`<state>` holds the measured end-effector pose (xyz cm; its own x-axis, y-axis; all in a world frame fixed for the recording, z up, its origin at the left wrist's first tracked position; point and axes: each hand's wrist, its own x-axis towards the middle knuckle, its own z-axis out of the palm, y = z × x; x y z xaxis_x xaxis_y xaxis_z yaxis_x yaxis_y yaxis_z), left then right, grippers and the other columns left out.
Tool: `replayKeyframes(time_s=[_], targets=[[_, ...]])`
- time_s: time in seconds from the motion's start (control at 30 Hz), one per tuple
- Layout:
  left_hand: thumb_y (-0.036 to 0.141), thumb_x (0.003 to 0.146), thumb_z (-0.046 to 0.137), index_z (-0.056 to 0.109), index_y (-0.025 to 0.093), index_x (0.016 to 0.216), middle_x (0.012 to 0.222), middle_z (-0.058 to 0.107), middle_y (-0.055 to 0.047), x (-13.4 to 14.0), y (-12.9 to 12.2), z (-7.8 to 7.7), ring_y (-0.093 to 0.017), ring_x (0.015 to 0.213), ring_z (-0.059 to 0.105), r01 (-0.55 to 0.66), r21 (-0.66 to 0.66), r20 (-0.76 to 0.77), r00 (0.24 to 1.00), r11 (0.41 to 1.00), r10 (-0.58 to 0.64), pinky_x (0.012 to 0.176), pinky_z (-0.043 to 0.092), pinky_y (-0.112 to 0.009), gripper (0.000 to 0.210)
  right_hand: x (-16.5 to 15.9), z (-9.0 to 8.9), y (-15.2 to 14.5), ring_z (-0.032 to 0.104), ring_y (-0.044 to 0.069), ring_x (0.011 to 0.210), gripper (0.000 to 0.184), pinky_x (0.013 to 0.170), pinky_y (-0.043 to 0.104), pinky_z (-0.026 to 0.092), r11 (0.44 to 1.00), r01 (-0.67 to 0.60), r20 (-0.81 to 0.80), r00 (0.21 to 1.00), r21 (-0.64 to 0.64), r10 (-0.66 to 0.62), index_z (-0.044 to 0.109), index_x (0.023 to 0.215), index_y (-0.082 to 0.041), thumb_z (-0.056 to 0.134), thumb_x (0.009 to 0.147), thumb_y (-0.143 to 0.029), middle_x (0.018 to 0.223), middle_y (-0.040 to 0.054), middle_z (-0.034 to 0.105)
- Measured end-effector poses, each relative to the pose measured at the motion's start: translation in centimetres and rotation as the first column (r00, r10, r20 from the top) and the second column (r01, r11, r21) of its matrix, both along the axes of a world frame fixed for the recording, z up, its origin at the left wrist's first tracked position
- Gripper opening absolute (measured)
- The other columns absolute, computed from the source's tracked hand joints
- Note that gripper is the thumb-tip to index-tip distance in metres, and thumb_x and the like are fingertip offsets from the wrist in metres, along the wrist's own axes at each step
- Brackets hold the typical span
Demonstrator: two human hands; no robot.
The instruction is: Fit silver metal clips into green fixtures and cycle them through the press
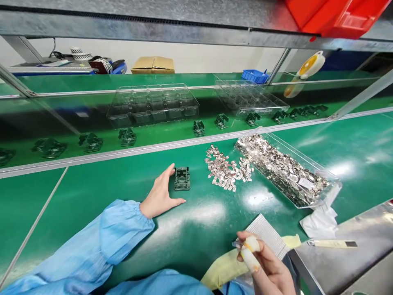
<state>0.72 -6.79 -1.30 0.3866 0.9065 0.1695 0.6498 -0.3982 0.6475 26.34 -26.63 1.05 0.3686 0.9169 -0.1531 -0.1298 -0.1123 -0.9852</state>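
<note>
My left hand (159,192) is open, thumb and fingers spread around the left side of a small green circuit board assembly (182,180). The board lies on the green bench, with dark upright parts at its far edge. My right hand (267,262) is lower right, with pale covers on two fingertips. It pinches a small shiny piece (237,243), mostly hidden by the fingers. A loose pile of small metal parts (224,168) lies right of the board. Beyond it, a clear plastic tray (333,186) holds many more of these metal parts.
Similar board assemblies (127,137) stand in a row on the strip behind the bench rail (172,145). Clear compartment trays (153,102) sit behind them. A grey ridged block (265,229), white tissue (319,223) and a cutter-like tool (333,244) are at right. A metal shelf (153,28) crosses overhead.
</note>
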Motion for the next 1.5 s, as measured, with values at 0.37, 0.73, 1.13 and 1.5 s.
replayKeyframes(time_s=[0.37,0.73,1.13,1.5], targets=[[0.014,0.072,0.071,0.05,0.024,0.118,0.132,0.039,-0.01,6.7,-4.9,0.7,-0.019,0.1,0.064,0.379,-0.245,0.576,0.797,0.892,-0.18,0.076,0.061,-0.032,0.052,-2.5,-0.5,3.0,0.053,0.032,0.122,0.017,0.104,0.051,0.04,0.992,0.101,0.097,0.989,0.075,-0.108,0.069,0.085,-0.022,0.067,0.082,-0.038,0.136,0.0114,0.054],[0.007,0.074,0.067,0.049,0.023,0.119,0.109,0.066,-0.007,9.5,-8.9,1.0,-0.018,0.098,0.068,0.6,-0.405,0.735,0.662,0.69,-0.144,0.072,0.055,-0.022,0.05,-2.7,-0.5,1.7,0.045,0.03,0.13,0.008,0.108,0.047,0.034,0.981,0.11,0.303,0.941,0.158,-0.154,0.067,0.083,-0.021,0.061,0.079,-0.018,0.137,0.0113,0.051],[0.026,0.088,0.063,0.052,0.022,0.117,0.097,0.065,-0.006,9.3,-9.5,0.6,-0.013,0.079,0.063,0.579,-0.348,0.736,0.656,0.738,-0.167,0.066,0.053,-0.02,0.031,-3.7,-0.3,1.9,0.054,0.027,0.118,0.013,0.099,0.041,0.042,0.968,0.172,0.415,0.879,0.185,-0.236,0.066,0.084,-0.021,0.061,0.075,-0.013,0.125,0.0099,0.058],[0.033,0.091,0.058,0.053,0.023,0.114,0.08,0.058,-0.001,9.5,-10.3,1.3,-0.012,0.064,0.053,0.47,-0.325,0.672,0.726,0.821,-0.149,0.056,0.046,-0.02,0.025,-4.0,-0.3,1.6,0.06,0.018,0.08,0.009,0.074,0.029,0.049,0.979,0.156,0.286,0.94,0.13,-0.188,0.061,0.092,-0.021,0.059,0.084,-0.019,0.091,0.0039,0.065]])
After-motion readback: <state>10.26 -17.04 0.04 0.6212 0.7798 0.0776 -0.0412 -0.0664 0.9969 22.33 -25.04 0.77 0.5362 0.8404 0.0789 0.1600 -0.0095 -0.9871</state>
